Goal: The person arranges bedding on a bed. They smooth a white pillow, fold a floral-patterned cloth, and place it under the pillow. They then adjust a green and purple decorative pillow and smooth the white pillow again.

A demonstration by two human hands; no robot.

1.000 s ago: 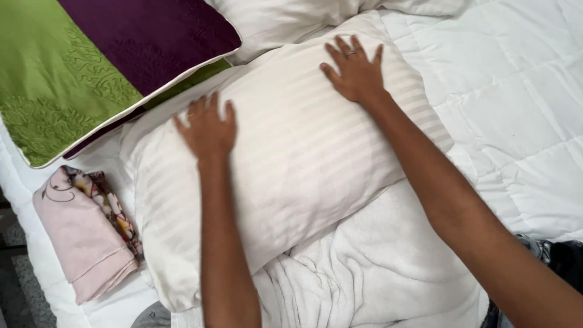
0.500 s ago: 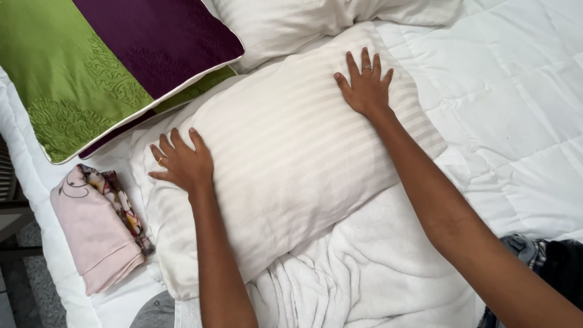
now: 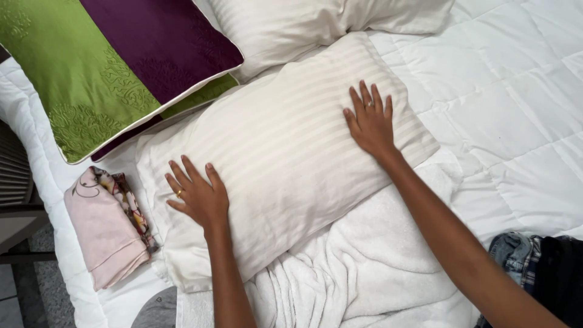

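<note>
A person leaned over a bed and pressed both palms flat on a plump white pillow (image 3: 285, 158), its cotton case woven with faint satin stripes. The pillow lay slantwise across the middle of the bed, its lower edge resting on a crumpled white towel (image 3: 376, 267) of soft, looped terry. The left hand (image 3: 197, 195) lay spread near the pillow's lower left end, fingers apart, a gold ring on one finger, gripping nothing. The right hand (image 3: 369, 121) lay open near the upper right end, fingers fanned and flat, also wearing a ring. Beneath everything stretched a white quilted duvet (image 3: 504, 109), stitched in puffy squares. A square cushion (image 3: 115, 67) in green and deep purple, embroidered with raised leafy patterns, sat at the upper left, touching the pillow's edge. A second white pillow (image 3: 303, 24) lay above. A folded pink cloth (image 3: 103, 231) with floral trim sat at the left edge, and bunched denim (image 3: 516, 255) at the lower right.
</note>
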